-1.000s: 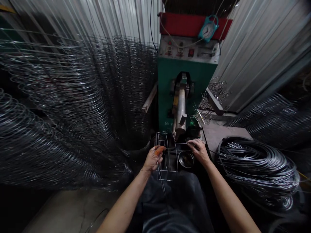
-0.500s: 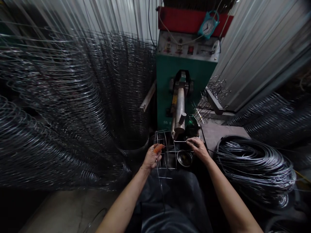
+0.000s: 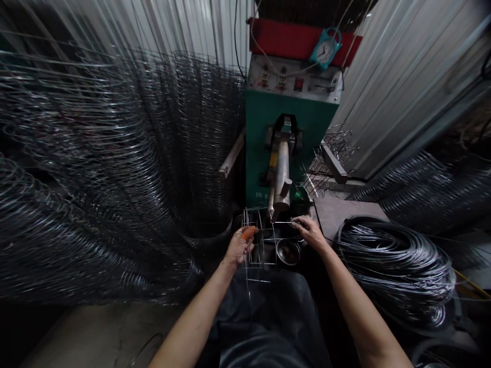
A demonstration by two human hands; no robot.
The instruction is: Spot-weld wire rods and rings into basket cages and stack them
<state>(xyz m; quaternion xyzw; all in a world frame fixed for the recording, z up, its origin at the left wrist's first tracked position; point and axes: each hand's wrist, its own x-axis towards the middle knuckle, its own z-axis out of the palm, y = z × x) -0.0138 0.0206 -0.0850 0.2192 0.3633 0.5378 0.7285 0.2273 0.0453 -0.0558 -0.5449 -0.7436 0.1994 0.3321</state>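
Note:
My left hand is closed on the left side of a small wire frame, made of thin bent and straight wires. An orange cover sits on one of its fingers. Between the thumb and fingers of my right hand is a straight metal wire, held level. Its left end meets the frame's edge just beneath the pointed tip of the green welding machine. A thick metal arm of that machine slopes down toward the wire. Below the wire stands a round metal bowl, its contents too dark to make out.
Tall stacks of wire rings fill the left side. To the right lies a big coil of wire near a grey board. A teal clock hangs on the machine's red top. Loose wire pieces are heaped behind its right side.
The view has shifted slightly. My right hand has come a little closer to the frame with its wire, whose end sits nearer the machine's tip. Both hands keep their hold.

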